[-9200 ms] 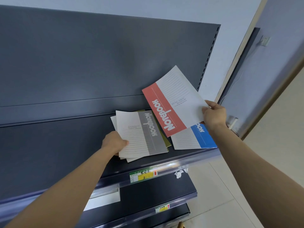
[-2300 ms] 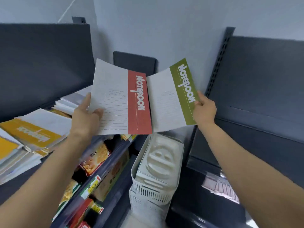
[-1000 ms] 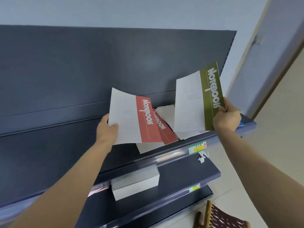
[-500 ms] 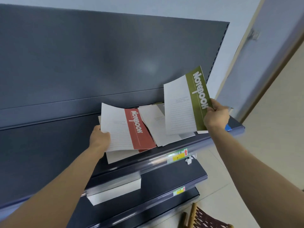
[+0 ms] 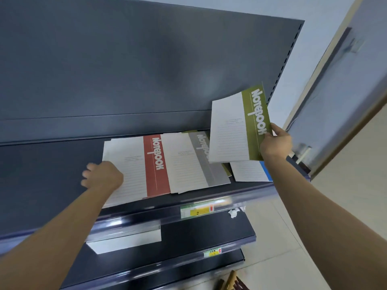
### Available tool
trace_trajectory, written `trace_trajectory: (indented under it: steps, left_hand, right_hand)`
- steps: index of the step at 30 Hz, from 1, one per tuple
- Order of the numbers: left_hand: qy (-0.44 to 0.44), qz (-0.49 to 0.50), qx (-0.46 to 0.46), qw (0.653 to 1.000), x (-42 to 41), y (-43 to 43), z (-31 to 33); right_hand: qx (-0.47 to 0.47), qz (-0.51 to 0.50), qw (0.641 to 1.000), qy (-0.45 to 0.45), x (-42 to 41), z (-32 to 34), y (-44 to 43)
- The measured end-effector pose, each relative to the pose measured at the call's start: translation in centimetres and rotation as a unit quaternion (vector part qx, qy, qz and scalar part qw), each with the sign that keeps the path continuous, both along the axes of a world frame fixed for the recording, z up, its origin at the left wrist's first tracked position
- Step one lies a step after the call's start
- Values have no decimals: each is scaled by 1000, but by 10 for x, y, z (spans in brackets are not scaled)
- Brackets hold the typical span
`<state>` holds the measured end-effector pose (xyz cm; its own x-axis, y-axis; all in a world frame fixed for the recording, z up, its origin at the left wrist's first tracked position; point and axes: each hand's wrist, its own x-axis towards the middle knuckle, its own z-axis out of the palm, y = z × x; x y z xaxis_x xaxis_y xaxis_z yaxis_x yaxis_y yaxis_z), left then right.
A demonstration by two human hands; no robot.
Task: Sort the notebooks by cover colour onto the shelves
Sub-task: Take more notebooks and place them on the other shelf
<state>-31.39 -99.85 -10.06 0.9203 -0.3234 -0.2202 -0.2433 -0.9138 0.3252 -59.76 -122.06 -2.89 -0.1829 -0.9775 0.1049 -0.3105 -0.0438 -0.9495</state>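
On the dark shelf (image 5: 52,174) a red-banded notebook (image 5: 156,164) lies flat on top of other notebooks. My left hand (image 5: 102,175), blurred, rests at its left edge with fingers loose. To its right lies a pile topped by a grey-banded notebook (image 5: 188,164), with an olive edge (image 5: 227,171) showing beneath it. A blue-banded notebook (image 5: 249,172) is further right. My right hand (image 5: 275,143) grips a green-banded notebook (image 5: 230,132) by its lower right corner and holds it upright above the grey and blue ones.
The left part of the shelf is bare dark metal. A price label (image 5: 196,211) sits on the front rail. A white box (image 5: 125,241) stands on the lower shelf (image 5: 199,233). A door frame (image 5: 326,105) stands right of the rack.
The red notebook has gone from my left hand's grip down onto the shelf. My left hand has slipped to its left edge. The green notebook stays raised in my right hand.
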Motion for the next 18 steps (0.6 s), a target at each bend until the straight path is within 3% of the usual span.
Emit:
trace_trajectory:
  steps: [4,10,18]
  left_hand:
    - [-77,-36,-29,996,-10,-7,8]
    - [-58,-91,-154,982,-22,-20,21]
    - [-45,-83,-191,977,-23,-3,27]
  right_hand:
    - [7,6,1000,-11,1,0,-9]
    - [50,101,992,64,29,-20,0]
    - [112,184,962,168,68,-55,18]
